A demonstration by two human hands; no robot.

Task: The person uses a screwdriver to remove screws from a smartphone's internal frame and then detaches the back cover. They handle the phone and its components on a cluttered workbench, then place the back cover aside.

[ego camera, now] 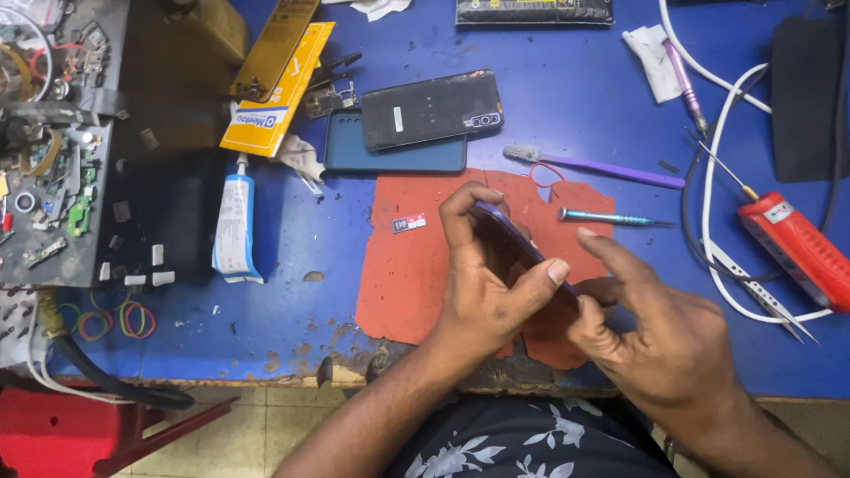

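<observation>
2 hands (485,292) (660,336) gripping purple phone (506,248) over red mat (403,283), near screwdriver (606,217), toothbrush (593,165).

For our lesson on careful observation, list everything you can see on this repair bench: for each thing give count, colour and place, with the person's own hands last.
phone: one, dark purple, held over the red mat
red mat: one, red, bench centre
back cover: one, black, on the blue case
blue case: one, dark blue, above the mat
toothbrush: one, purple, above the mat
screwdriver: one, teal, mat's right edge
glue tube: one, white and blue, left of the mat
soldering tool: one, red, far right
tweezers: one, silver, right
rubber bands: several, mixed colours, lower left
left hand: one, gripping the phone
right hand: one, at the phone's lower end
</observation>
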